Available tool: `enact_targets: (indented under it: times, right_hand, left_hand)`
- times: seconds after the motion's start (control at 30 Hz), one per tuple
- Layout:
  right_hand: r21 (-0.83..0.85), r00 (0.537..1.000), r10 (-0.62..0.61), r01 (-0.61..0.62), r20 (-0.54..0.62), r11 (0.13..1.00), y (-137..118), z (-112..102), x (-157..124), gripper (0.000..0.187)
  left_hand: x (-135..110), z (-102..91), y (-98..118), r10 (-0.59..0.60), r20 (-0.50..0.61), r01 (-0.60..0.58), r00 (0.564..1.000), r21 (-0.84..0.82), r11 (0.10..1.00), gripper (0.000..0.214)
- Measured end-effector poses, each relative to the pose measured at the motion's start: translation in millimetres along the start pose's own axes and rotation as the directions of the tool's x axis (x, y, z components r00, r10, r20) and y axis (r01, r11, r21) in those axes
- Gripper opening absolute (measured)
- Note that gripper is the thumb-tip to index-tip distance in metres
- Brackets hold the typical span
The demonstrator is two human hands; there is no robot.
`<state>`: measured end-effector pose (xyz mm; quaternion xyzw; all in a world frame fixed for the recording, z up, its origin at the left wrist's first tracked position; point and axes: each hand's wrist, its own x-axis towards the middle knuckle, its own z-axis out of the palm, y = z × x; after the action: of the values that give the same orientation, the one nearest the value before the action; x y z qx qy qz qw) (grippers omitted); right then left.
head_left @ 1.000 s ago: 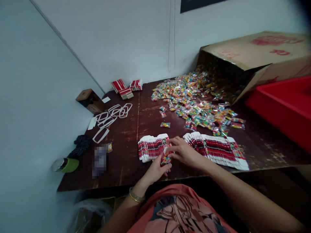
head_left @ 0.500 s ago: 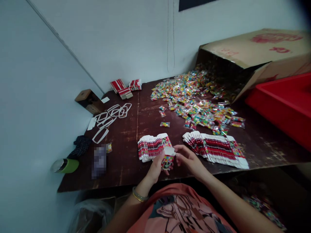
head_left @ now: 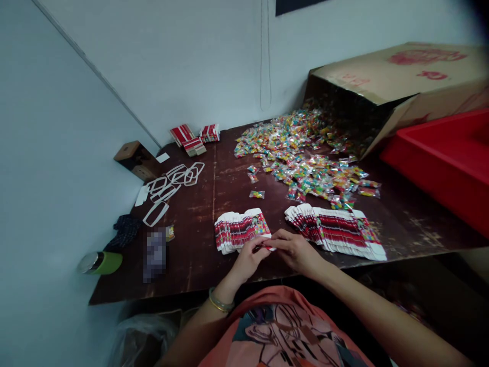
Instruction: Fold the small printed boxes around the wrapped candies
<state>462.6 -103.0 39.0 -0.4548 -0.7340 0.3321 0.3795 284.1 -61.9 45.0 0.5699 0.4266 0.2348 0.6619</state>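
My left hand (head_left: 248, 261) and my right hand (head_left: 295, 251) meet near the table's front edge, both closed on a small printed carton (head_left: 270, 248). Most of that carton is hidden behind my fingers; only a white and red bit shows. Just beyond my left hand lies a fanned row of flat red and white cartons (head_left: 237, 232). A longer fanned row of the same cartons (head_left: 338, 228) lies to the right of my right hand. Farther back spreads a heap of small clear-wrapped colourful candies (head_left: 301, 148), with a few single packets (head_left: 257, 194) lying apart from it.
A cardboard box (head_left: 382, 76) lies on its side behind the candies, beside a red plastic bin (head_left: 439, 163). To the left are white paper bands (head_left: 168, 186), a brown box (head_left: 136, 159), a green bottle (head_left: 103, 262) and dark cloth (head_left: 125, 230). Red-striped cartons (head_left: 188, 140) stand at the back.
My hands have come together over the carton, and its printed side and white top flap, visible before, are now mostly covered. The view has shifted slightly.
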Motion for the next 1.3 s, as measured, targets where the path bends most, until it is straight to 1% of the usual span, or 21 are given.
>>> enact_targets:
  times: [0.07,0.17,0.27,0.37,0.43,0.53,0.57,0.63,0.7,0.77,0.8,0.87,0.9,0.93,0.97,1.03,1.1,1.13,1.2,1.27,1.3]
  right_hand:
    - [-0.083,0.997,-0.063,0.067,0.042,0.994,-4,-5,-3,0.037]
    - [-0.008,1.000,-0.010,0.010,0.009,1.000,-9,-9,-5,0.035]
    - [0.191,0.989,0.137,-0.123,-0.061,0.974,-9,-13,-4,0.028]
    - [0.295,0.970,0.235,-0.208,-0.059,0.932,-3,-15,-4,0.024]
    - [0.262,0.977,0.203,-0.179,-0.067,0.948,1,-11,-7,0.024]
    - [0.126,0.987,0.085,-0.068,-0.135,0.990,5,1,-14,0.029]
    - [0.092,0.985,0.071,-0.056,-0.160,0.994,6,5,-18,0.030]
    - [0.081,0.975,0.110,-0.096,-0.192,0.992,7,4,-29,0.030]
    - [0.092,0.961,0.200,-0.185,-0.193,0.978,6,-15,-49,0.028]
    - [0.052,0.937,0.308,-0.303,-0.168,0.951,5,-50,-81,0.028]
    - [0.003,0.919,0.362,-0.366,-0.159,0.931,4,-71,-99,0.028]
    - [-0.136,0.896,0.418,-0.438,-0.151,0.889,2,-107,-130,0.026]
    - [-0.209,0.892,0.415,-0.446,-0.179,0.870,0,-119,-138,0.026]
    - [-0.263,0.893,0.403,-0.445,-0.200,0.856,-2,-122,-139,0.027]
    - [-0.298,0.902,0.381,-0.428,-0.202,0.854,-3,-119,-133,0.027]
    - [-0.321,0.937,0.319,-0.348,-0.139,0.881,-4,-91,-99,0.028]
    - [-0.352,0.987,0.163,-0.151,0.002,0.924,2,-49,-45,0.028]
    - [-0.409,0.996,0.082,-0.059,0.039,0.911,8,-28,-16,0.029]
    - [-0.568,0.986,0.027,0.073,0.165,0.820,21,5,35,0.038]
    - [-0.670,0.958,0.052,0.156,0.280,0.726,34,23,69,0.039]
    - [-0.690,0.945,0.066,0.185,0.321,0.699,38,27,78,0.035]
  left_hand:
    - [2,3.7,-3,-0.101,0.005,0.101,0.995,-0.163,0.982,0.032]
    - [2,6.6,-7,-0.168,0.052,0.176,0.984,-0.293,0.940,0.034]
    - [0,4.9,-6,-0.109,0.165,0.158,0.980,-0.322,0.934,0.037]
    - [-2,0.6,-5,-0.046,0.237,0.107,0.970,-0.253,0.961,0.042]
    - [-4,-0.9,-6,-0.062,0.233,0.112,0.970,-0.208,0.972,0.043]
    - [-7,4.4,-9,-0.135,0.258,0.207,0.957,-0.276,0.938,0.047]
    - [-8,8.8,-11,-0.159,0.273,0.243,0.949,-0.306,0.921,0.050]
    - [-9,19.6,-14,-0.194,0.307,0.300,0.932,-0.351,0.887,0.055]
    - [-10,28.1,-15,-0.197,0.374,0.335,0.906,-0.352,0.874,0.056]
    - [-9,28.1,-15,-0.180,0.407,0.312,0.895,-0.284,0.907,0.053]
    - [-8,23.9,-14,-0.170,0.381,0.274,0.909,-0.237,0.932,0.051]
    - [-3,9.2,-14,-0.151,0.258,0.197,0.954,-0.163,0.967,0.046]
    - [-1,0.2,-14,-0.148,0.186,0.177,0.971,-0.152,0.972,0.045]
    - [2,-8.6,-15,-0.153,0.128,0.173,0.980,-0.156,0.972,0.044]
    - [4,-16.5,-17,-0.164,0.088,0.177,0.983,-0.166,0.970,0.043]
    - [8,-27.4,-21,-0.181,0.054,0.188,0.982,-0.174,0.967,0.042]
    - [8,-32.3,-25,-0.184,0.059,0.190,0.981,-0.144,0.971,0.041]
    - [7,-33.4,-26,-0.184,0.069,0.192,0.980,-0.118,0.974,0.040]
    - [1,-35.4,-28,-0.197,0.096,0.203,0.976,-0.056,0.978,0.040]
    - [-7,-39.0,-30,-0.231,0.121,0.234,0.965,-0.006,0.972,0.039]
    - [-11,-41.3,-31,-0.253,0.130,0.255,0.959,0.004,0.967,0.039]
